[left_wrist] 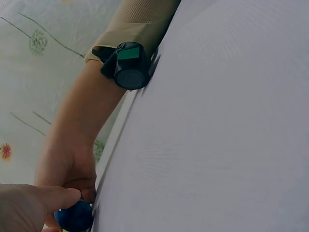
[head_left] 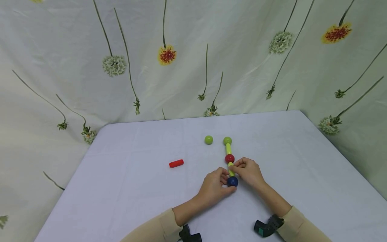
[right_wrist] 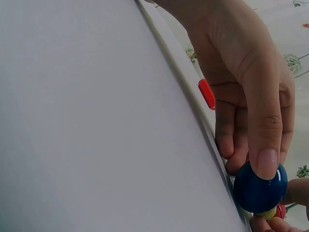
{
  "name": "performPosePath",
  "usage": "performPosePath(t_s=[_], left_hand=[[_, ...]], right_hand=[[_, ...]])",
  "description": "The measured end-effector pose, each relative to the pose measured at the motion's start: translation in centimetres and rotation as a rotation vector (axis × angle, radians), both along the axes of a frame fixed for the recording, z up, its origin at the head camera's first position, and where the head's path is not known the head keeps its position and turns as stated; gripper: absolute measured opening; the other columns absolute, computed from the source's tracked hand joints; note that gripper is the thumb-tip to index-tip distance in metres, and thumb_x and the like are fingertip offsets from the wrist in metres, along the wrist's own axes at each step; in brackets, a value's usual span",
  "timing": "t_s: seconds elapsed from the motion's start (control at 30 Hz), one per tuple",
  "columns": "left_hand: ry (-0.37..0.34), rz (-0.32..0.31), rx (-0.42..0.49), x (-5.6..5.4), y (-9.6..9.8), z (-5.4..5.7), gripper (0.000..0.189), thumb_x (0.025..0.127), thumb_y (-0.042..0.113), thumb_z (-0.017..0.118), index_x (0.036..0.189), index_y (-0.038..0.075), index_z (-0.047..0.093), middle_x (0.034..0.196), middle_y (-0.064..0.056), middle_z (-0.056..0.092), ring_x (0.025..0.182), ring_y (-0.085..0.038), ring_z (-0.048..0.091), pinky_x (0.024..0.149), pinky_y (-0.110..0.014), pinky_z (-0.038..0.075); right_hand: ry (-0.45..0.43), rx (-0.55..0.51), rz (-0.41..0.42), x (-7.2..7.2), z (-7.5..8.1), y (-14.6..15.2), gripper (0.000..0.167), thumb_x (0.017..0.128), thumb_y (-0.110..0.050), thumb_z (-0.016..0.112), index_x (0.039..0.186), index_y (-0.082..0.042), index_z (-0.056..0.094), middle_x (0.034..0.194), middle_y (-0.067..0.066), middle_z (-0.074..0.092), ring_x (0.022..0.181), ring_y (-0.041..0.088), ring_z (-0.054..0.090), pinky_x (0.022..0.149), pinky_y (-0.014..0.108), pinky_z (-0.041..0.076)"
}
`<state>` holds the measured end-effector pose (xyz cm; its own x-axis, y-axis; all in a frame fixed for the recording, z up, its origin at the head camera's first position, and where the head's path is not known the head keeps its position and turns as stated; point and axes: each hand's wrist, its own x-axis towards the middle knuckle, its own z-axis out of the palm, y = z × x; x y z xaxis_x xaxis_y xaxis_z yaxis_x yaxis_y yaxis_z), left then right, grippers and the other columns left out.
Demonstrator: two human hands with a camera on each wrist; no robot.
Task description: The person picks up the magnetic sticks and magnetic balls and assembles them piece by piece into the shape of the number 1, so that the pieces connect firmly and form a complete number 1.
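A chain of balls and rods lies on the white table, joined end to end. From far to near come a green ball (head_left: 227,140), a yellow-green rod (head_left: 228,149), a red ball (head_left: 229,158), a second yellow-green rod (head_left: 231,173) and a blue ball (head_left: 232,182). My left hand (head_left: 214,187) holds the blue ball between thumb and fingers; the thumb lies on it in the right wrist view (right_wrist: 260,188). With thumb and fingertips my right hand (head_left: 249,171) pinches the near rod, between the red and blue balls.
A loose green ball (head_left: 208,139) lies left of the chain's far end. Farther left, toward the near side, is a red rod (head_left: 176,163). A flowered cloth (head_left: 187,80) hangs behind the white-covered table (head_left: 130,174).
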<state>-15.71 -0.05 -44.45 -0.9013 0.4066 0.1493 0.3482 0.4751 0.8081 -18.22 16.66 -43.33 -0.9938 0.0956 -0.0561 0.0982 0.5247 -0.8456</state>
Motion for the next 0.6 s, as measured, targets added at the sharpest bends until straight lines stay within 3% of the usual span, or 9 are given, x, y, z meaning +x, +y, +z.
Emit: performPosePath(t_s=[0.6], left_hand=[[0.004, 0.005, -0.002, 0.04, -0.02, -0.01, 0.041, 0.076, 0.02, 0.085, 0.103, 0.005, 0.059, 0.087, 0.002, 0.063, 0.079, -0.008, 0.06, 0.072, -0.021, 0.051]], right_hand=[[0.013, 0.005, -0.001, 0.0, -0.1, 0.0, 0.022, 0.084, -0.02, 0.074, 0.087, -0.001, 0.064, 0.069, 0.001, 0.063, 0.066, 0.015, 0.052, 0.058, 0.027, 0.041]])
